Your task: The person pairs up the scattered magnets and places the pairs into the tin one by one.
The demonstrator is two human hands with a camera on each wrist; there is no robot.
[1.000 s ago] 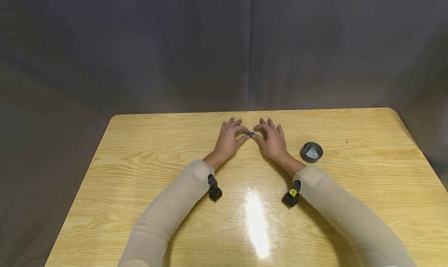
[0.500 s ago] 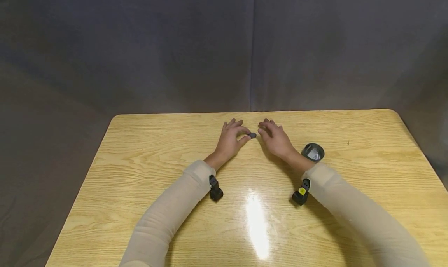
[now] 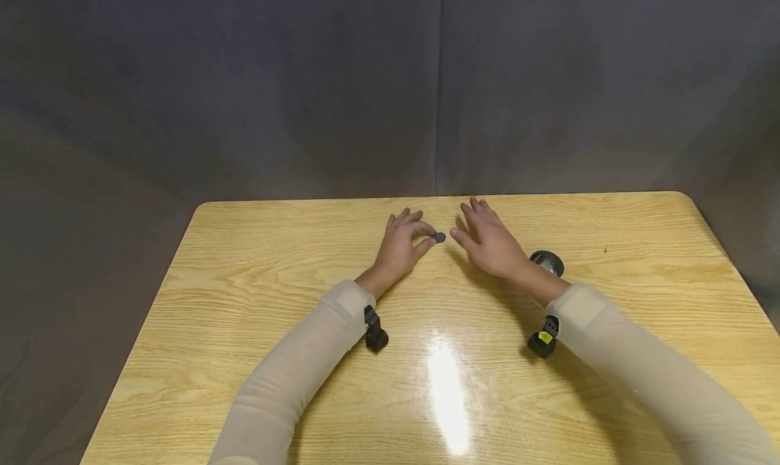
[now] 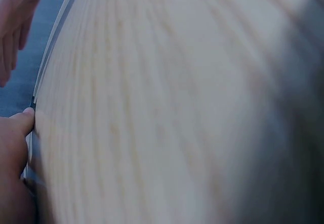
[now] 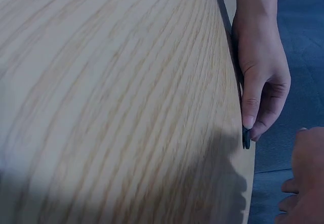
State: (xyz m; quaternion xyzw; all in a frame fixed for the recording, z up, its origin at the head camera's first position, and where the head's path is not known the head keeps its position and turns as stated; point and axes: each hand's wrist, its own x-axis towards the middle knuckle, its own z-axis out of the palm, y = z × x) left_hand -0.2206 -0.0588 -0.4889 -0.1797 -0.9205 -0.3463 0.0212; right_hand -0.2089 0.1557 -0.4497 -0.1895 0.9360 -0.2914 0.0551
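Observation:
Near the far edge of the table, my left hand (image 3: 399,248) pinches a small dark round disc (image 3: 441,237) between thumb and index finger, its other fingers spread. In the right wrist view the disc (image 5: 246,139) is seen edge-on below the thumb tip of the left hand (image 5: 263,57), looking thin and dark. My right hand (image 3: 490,241) is apart from the disc, a little to its right, fingers extended and holding nothing. Only part of the right hand (image 5: 309,178) shows at the edge of the right wrist view.
Behind my right wrist stands a round black dish (image 3: 554,256), partly covered by the forearm. A tiny dark speck (image 3: 605,250) lies on the wooden table (image 3: 274,248) farther right. A dark curtain (image 3: 305,86) hangs behind the far edge.
My right hand has let go of the disc, drawn back to the right and straightened its fingers. Its forearm now covers part of the dish. The left hand keeps its pinch, nearly still.

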